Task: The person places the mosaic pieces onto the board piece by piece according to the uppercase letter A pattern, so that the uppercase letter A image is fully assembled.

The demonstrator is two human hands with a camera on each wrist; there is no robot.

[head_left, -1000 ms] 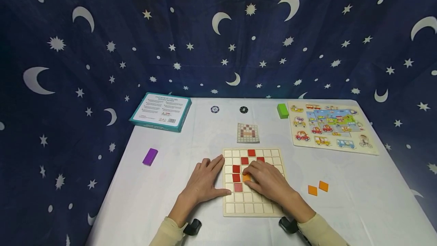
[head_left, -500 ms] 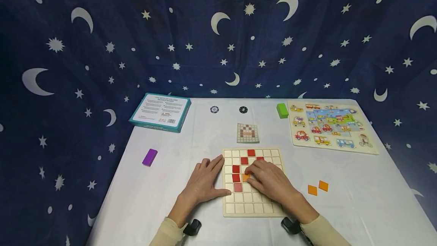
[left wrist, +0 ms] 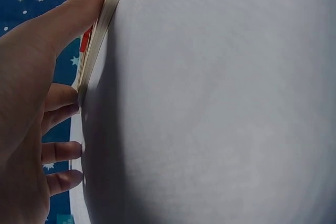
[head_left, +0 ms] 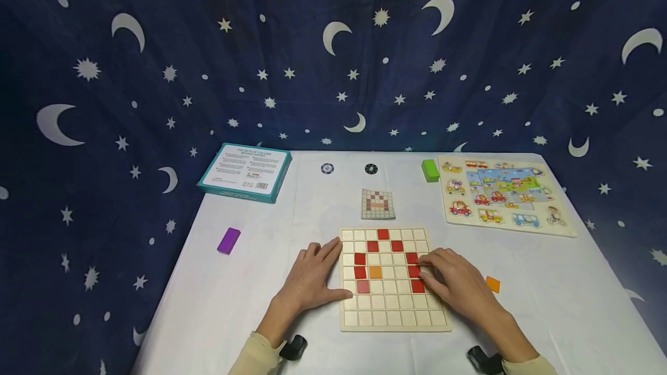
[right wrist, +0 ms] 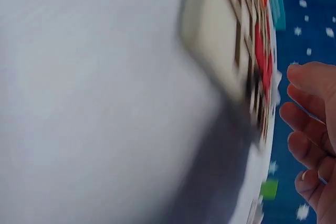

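Observation:
A wooden grid board (head_left: 386, 318) lies in front of the person, with red tiles (head_left: 383, 234) in an arch pattern, one pinkish tile (head_left: 363, 287) and one orange tile (head_left: 375, 272). My left hand (head_left: 311, 278) rests at the board's left edge, thumb on its surface and fingers extended along the side. Over the right edge hovers my right hand (head_left: 458, 282), its fingers loosely bent; the right wrist view shows nothing between thumb and fingertips. Another orange tile (head_left: 493, 284) lies on the table just right of that hand.
A small pattern card (head_left: 377, 204) lies behind the board. Farther out are a teal box (head_left: 245, 172), a purple block (head_left: 228, 240), two round chips (head_left: 371, 169), a green block (head_left: 430, 170) and a vehicle puzzle board (head_left: 513, 221).
My right hand has left the orange tile in the grid and moved right, uncovering the red tiles there. It now covers one loose orange tile's spot. My left hand stays put.

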